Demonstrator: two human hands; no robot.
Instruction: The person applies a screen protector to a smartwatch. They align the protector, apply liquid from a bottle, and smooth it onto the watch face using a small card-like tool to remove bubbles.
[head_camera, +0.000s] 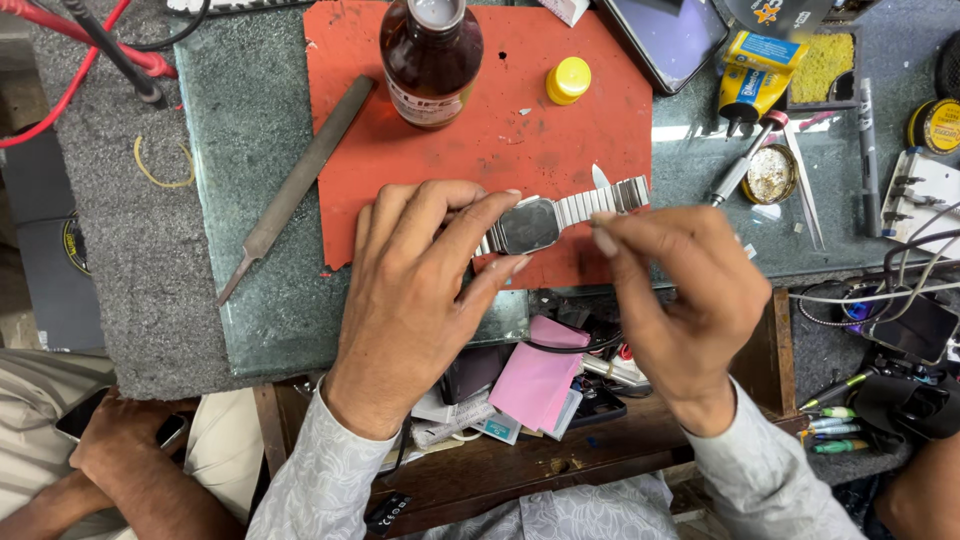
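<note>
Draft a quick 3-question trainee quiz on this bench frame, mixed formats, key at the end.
1. True or false: the left hand holds the metal file.
2. Multiple choice: the yellow cap lies on A) the red mat, B) the open drawer, C) the grey carpet.
3. Fill in: the brown bottle stands ___, with no cap on it.

Key:
1. False. The left hand pinches the case of the wristwatch; the right hand is at its metal band. The file lies apart, to the left.
2. A.
3. Upright.
</note>
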